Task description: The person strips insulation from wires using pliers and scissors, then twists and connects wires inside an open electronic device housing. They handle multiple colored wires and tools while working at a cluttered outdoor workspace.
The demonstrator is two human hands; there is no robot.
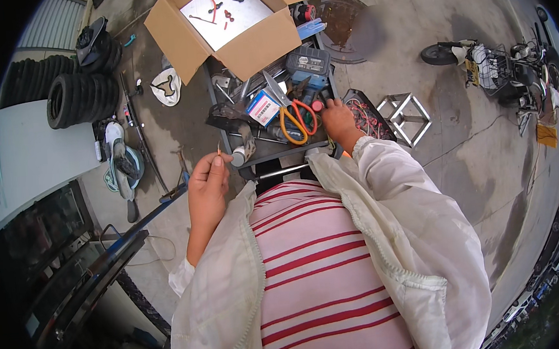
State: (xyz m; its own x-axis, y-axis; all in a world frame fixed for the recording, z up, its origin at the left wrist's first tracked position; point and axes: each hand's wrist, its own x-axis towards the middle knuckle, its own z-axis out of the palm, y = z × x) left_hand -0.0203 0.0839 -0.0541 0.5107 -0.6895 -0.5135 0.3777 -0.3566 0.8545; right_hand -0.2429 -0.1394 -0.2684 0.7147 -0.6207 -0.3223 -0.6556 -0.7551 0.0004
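My left hand point(209, 179) is held up left of the tool cart point(280, 155), thumb and fingers pinched. A small thin orange-tipped piece point(219, 150) sticks up from the pinch; its kind is too small to make out. My right hand point(341, 121) is at the cart's right edge with its fingers curled, close to a red round cap point(317, 106). Whatever those fingers grip is hidden. Beside it in the cart lie orange-handled scissors point(293, 126), blades pointing away, and a white-and-blue packet point(263, 107). A white bottle point(239, 156) is nearest my left hand.
An open cardboard box point(253, 50) sits on the cart's far side, with red and black pieces on its white inner surface. Right of the cart are a tray of tangled wires point(365, 116) and a metal frame point(406, 120). Tyres point(80, 101) stand left; a motorbike point(494, 69) stands right.
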